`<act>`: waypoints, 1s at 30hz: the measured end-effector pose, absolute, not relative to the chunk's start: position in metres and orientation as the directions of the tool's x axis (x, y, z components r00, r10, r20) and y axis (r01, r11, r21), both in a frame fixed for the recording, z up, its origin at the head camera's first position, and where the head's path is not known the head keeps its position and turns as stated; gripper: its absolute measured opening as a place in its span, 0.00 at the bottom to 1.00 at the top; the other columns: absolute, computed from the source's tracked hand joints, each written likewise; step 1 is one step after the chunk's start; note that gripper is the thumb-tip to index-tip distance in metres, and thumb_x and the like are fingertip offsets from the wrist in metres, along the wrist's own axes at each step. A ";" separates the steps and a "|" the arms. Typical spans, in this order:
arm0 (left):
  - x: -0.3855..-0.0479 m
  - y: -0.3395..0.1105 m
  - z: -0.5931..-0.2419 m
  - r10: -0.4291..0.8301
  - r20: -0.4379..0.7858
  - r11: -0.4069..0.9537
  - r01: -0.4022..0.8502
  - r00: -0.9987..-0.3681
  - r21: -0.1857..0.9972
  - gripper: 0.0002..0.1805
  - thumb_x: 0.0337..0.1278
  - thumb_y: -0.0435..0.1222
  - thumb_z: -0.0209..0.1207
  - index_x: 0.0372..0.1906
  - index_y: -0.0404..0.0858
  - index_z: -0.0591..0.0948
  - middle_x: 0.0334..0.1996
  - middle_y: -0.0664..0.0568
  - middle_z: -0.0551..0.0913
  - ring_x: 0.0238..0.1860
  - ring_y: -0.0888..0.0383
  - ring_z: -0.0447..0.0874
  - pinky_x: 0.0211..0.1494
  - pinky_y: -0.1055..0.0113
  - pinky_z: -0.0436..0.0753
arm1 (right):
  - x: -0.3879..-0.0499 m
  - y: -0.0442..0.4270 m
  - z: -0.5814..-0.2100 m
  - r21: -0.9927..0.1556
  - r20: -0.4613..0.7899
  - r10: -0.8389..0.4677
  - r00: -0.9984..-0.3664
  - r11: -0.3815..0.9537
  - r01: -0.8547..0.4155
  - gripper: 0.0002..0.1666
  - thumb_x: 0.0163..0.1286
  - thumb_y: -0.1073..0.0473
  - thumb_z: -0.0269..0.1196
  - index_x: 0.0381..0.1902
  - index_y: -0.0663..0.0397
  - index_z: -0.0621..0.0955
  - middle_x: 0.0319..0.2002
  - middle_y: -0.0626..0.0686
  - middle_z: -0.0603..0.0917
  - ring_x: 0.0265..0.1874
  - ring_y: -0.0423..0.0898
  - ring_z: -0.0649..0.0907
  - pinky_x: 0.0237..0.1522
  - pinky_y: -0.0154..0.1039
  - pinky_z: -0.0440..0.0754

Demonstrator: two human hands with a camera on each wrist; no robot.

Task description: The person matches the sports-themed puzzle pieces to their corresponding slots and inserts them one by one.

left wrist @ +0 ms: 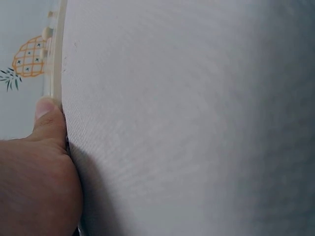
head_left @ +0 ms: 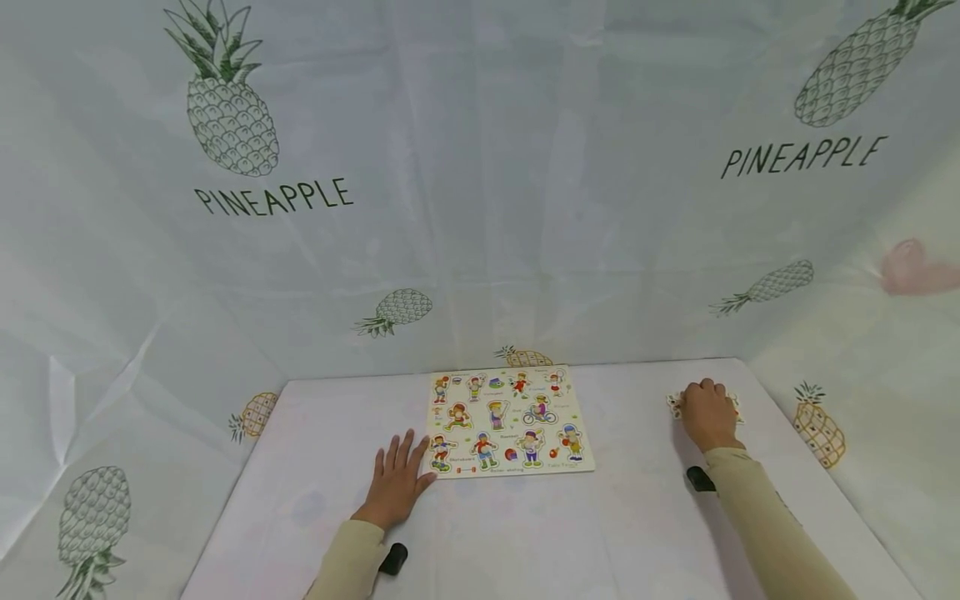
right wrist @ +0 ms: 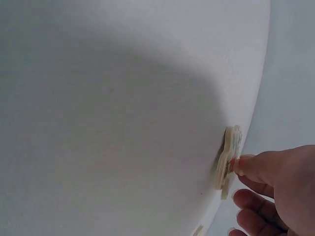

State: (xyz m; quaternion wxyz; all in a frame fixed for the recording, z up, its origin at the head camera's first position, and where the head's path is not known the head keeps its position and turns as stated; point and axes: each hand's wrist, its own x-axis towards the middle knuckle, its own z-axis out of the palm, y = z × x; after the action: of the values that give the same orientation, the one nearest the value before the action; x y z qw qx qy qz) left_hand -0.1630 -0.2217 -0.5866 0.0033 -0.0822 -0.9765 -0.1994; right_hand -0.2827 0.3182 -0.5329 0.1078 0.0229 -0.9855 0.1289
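My left hand (head_left: 396, 483) lies on the table with its fingers straight and spread, and its thumb touches the lower left edge of a wooden puzzle board (head_left: 540, 472). Coloured sports figures and small pegs cover the board. Over at the right side of the table, my right hand (head_left: 709, 414) pinches the small peg on a wooden puzzle piece (right wrist: 229, 152) between thumb and finger. In the right wrist view this piece stands close to the tabletop. Parts of other puzzle pieces (head_left: 674, 405) show around the right hand, which hides the rest.
A pale cloth (head_left: 495, 533) covers the table. Behind and at both sides hang white sheets printed with pineapples (head_left: 232, 125). Another piece's edge (right wrist: 198, 231) shows low in the right wrist view. Dark wrist cameras (head_left: 393, 559) sit by the sleeves.
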 end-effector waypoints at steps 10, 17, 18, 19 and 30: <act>-0.160 -0.219 -0.582 0.151 0.035 0.906 0.153 -0.988 0.396 0.37 0.75 0.46 0.60 0.79 0.34 0.66 0.82 0.30 0.55 0.82 0.26 0.47 0.80 0.27 0.47 | -0.285 0.324 -0.539 -0.240 0.217 -0.046 -0.975 0.966 -0.099 0.13 0.73 0.70 0.65 0.43 0.82 0.79 0.43 0.77 0.77 0.46 0.75 0.76 0.45 0.70 0.78; -0.160 -0.219 -0.580 0.148 0.021 0.902 0.144 -0.989 0.407 0.38 0.76 0.50 0.57 0.80 0.34 0.64 0.82 0.30 0.54 0.82 0.27 0.45 0.81 0.28 0.44 | -0.285 0.304 -0.527 -0.237 0.321 -0.055 -0.946 0.962 -0.137 0.09 0.70 0.72 0.66 0.39 0.79 0.80 0.41 0.76 0.78 0.44 0.75 0.77 0.42 0.69 0.79; -0.160 -0.219 -0.580 0.148 0.018 0.903 0.142 -0.989 0.405 0.38 0.76 0.50 0.57 0.81 0.34 0.64 0.82 0.30 0.54 0.82 0.27 0.45 0.81 0.28 0.44 | -0.286 0.297 -0.525 -0.242 0.334 -0.060 -0.941 0.959 -0.146 0.09 0.70 0.72 0.66 0.39 0.78 0.80 0.41 0.75 0.78 0.44 0.74 0.78 0.43 0.68 0.79; -0.160 -0.220 -0.581 0.146 0.016 0.904 0.140 -0.989 0.403 0.38 0.77 0.50 0.57 0.81 0.35 0.64 0.82 0.30 0.54 0.82 0.27 0.45 0.81 0.28 0.43 | -0.286 0.290 -0.523 -0.247 0.346 -0.069 -0.936 0.955 -0.161 0.08 0.70 0.71 0.67 0.39 0.77 0.81 0.41 0.74 0.79 0.44 0.73 0.78 0.43 0.67 0.80; -0.157 -0.218 -0.571 0.164 0.009 0.890 0.152 -0.986 0.429 0.38 0.79 0.52 0.55 0.79 0.32 0.64 0.81 0.28 0.54 0.82 0.26 0.44 0.80 0.27 0.43 | -0.299 0.202 -0.516 -0.273 0.408 -0.178 -0.896 0.912 -0.306 0.07 0.70 0.67 0.72 0.38 0.68 0.85 0.40 0.65 0.81 0.42 0.64 0.80 0.42 0.59 0.83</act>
State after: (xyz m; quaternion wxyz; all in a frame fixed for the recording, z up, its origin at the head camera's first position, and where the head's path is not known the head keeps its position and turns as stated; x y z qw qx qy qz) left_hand -0.1569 -0.2182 -0.5709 -0.0136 -0.0812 -0.9721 -0.2196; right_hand -0.2985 0.2022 -0.5159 0.1904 0.1263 -0.9590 0.1676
